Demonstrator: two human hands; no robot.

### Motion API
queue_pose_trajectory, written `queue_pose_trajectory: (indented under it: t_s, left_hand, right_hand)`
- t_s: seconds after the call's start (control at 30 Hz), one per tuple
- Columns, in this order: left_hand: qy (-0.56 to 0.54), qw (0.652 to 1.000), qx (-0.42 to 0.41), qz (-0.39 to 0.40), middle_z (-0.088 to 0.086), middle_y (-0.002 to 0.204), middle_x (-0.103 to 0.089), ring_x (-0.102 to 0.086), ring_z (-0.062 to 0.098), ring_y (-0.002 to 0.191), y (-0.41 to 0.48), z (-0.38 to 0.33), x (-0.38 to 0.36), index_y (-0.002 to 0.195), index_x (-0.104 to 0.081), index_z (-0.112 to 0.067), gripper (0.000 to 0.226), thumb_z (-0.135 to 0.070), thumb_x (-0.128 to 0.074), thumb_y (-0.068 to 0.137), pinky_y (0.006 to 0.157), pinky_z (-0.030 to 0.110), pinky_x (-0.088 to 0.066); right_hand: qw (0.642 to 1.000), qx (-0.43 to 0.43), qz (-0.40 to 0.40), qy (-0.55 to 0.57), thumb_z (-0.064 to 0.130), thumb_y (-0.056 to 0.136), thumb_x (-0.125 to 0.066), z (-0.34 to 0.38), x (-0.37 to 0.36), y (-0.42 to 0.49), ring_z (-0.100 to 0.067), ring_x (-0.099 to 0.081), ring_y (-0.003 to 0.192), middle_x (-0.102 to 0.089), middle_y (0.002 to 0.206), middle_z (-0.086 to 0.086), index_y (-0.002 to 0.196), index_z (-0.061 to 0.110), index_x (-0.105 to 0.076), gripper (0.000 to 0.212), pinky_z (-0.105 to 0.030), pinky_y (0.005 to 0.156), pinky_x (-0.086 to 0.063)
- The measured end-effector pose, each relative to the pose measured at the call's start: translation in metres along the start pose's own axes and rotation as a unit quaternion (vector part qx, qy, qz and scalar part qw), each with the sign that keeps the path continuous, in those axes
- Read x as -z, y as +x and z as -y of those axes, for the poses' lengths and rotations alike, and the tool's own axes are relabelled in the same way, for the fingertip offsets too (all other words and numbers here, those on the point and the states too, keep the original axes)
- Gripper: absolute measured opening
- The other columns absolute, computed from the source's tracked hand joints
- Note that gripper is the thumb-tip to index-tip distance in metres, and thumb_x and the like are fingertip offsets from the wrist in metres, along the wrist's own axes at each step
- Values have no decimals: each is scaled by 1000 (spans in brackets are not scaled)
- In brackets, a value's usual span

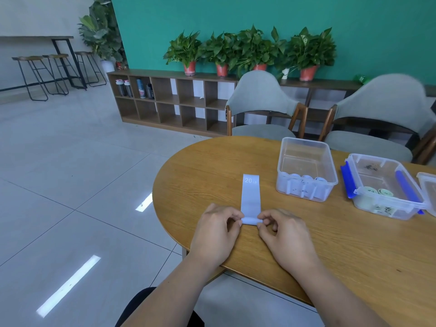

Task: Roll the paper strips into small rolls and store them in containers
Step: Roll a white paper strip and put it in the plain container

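A pale blue strip (pixel 250 197) marked "20 LB" lies flat on the wooden table (pixel 330 244), its near end curled into a small roll. My left hand (pixel 219 230) pinches the roll's left end and my right hand (pixel 280 230) pinches its right end. To the right stands a clear open container (pixel 306 147) holding several pale blue rolls along its near wall. Further right is a second clear container (pixel 410 204) with blue clips, holding pale green rolls.
A third clear container (pixel 428 185) shows partly at the right edge. Two grey chairs (pixel 262 102) stand behind the table. A low wooden shelf (pixel 169 100) with potted plants lines the green wall. Tiled floor lies to the left.
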State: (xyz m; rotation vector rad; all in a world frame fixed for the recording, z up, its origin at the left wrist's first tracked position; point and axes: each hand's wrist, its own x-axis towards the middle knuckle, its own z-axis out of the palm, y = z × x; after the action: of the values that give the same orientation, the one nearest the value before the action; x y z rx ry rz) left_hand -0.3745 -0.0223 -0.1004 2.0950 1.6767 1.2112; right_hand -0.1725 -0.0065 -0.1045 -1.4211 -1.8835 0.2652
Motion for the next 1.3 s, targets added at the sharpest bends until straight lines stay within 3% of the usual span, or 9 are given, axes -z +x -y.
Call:
queue_pose_trajectory:
  t_s: [0.27,0.53,0.77,1.0,1.3]
  left_hand:
    - [12,1000,-14,5,-25,99,-71,-52,-4,106,1,4,-1,111,-78,-33,21,-24,-76,92,88,11,-42]
    - [0,1000,-3,9,-27,95,-69,-51,-8,104,0,1,0,110,-77,-34,23,-20,-74,93,84,5,-38]
    - [25,999,-22,9,-24,104,-71,-52,-1,107,0,2,-1,114,-77,-33,26,-18,-72,93,92,17,-45]
    - [2,1000,-8,12,-27,101,-70,-50,-8,106,-2,0,1,117,-76,-35,29,-20,-73,93,91,15,-44]
    - [20,999,-13,22,-24,107,-71,-52,-2,111,0,-1,2,121,-75,-33,31,-22,-71,93,96,21,-46]
  right_hand:
    - [1000,8,2,-23,25,84,-81,-1,0,0,0,-51,78,-61,83,21,103,32,-77,21,-30,71,-53]
    - [1000,-4,-9,6,24,82,-80,0,1,0,3,-54,73,-64,79,20,96,34,-72,20,-28,69,-51]
    - [1000,-7,-11,2,23,82,-82,-1,0,1,2,-54,77,-64,82,19,96,32,-75,18,-25,72,-49]
    - [1000,-15,-14,21,26,85,-81,-1,2,0,-1,-59,75,-65,81,20,99,34,-72,18,-29,70,-53]
    - [999,-26,-21,13,23,82,-82,1,1,0,1,-59,75,-65,82,19,98,33,-76,19,-26,71,-52]
